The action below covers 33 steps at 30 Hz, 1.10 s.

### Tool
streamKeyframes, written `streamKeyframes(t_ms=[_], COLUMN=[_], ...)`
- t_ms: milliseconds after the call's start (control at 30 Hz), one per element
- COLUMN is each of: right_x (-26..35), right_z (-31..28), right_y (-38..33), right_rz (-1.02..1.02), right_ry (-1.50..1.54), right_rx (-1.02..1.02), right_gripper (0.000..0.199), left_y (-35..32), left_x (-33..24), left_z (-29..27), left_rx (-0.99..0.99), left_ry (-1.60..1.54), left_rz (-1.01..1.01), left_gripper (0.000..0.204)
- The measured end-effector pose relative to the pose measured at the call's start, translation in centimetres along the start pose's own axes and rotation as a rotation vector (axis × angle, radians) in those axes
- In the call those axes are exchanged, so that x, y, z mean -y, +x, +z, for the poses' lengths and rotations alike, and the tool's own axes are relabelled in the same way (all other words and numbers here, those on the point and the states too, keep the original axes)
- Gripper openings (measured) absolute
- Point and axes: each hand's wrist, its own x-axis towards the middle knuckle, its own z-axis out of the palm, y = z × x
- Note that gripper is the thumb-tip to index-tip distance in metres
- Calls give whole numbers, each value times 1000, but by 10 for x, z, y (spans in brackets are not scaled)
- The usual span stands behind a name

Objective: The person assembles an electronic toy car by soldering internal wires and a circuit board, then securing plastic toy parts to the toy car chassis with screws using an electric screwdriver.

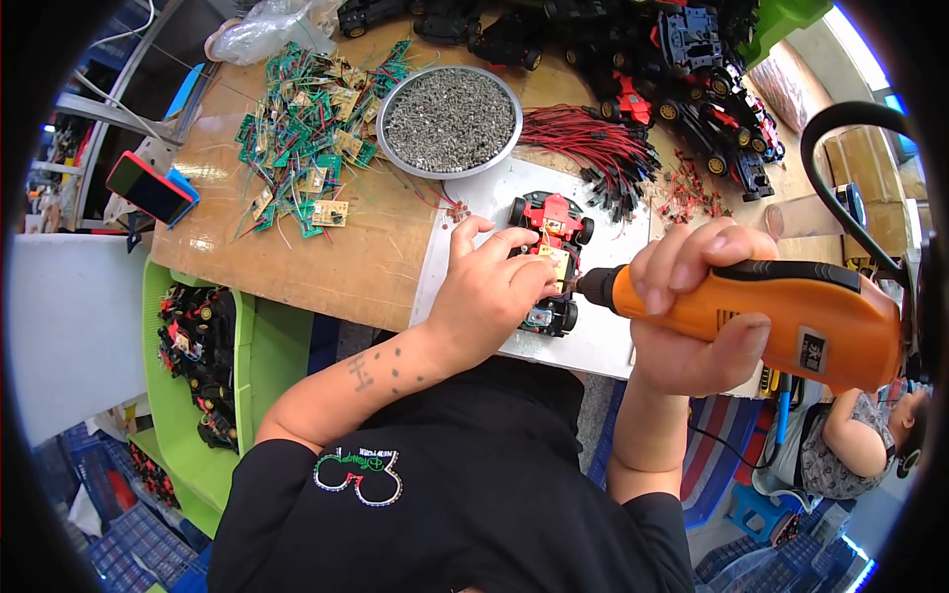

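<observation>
Toy-car chassis [560, 219], red and black with a wheel at each corner, sits on a white sheet [608, 342] on the wooden table [326, 272], directly before the person. Its yellow circuit board [556, 262] shows partly between the fingers. The left hand [491, 282] reaches over the car's left side, fingertips bunched at the board and hiding part of it; whether they pinch something small cannot be told. The right hand [697, 306] is wrapped firmly round an orange power screwdriver [771, 326], fingers over the top and thumb below. The tool lies nearly level, its black nose at the car's right edge and its tip close to the left fingertips; exact contact is hard to make out.

Just beyond the car, a metal bowl [382, 138] full of small screws [450, 121] overlaps the sheet's far edge. Left of it spreads a tangled heap of wired circuit boards [316, 148]; right of it lie red wires [593, 138] with black ends and scattered small red parts [689, 188]. More chassis [717, 99] crowd the far right. A thick black cable [813, 158] arches above the screwdriver's rear, and a green crate [282, 366] holding further car parts stands at the left.
</observation>
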Motion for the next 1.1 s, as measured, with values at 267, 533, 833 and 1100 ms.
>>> streamKeyframes(t_ms=[267, 533, 833, 1100], right_x=[2, 7, 2, -3], right_z=[-2, 5, 7, 10], right_y=[-1, -2, -4, -4], right_rz=[-35, -14, 23, 41], right_ry=[40, -112, -173, -162], right_rx=[-3, -36, -56, -49], right_gripper=[55, 52, 49, 48], left_y=[3, 2, 0, 0], left_x=[-2, -1, 3, 3], left_z=[-2, -2, -1, 0], left_rx=[15, 33, 74, 51], left_ry=[-34, 15, -91, -120], left_rz=[-35, 5, 9, 1], left_gripper=[22, 15, 17, 17])
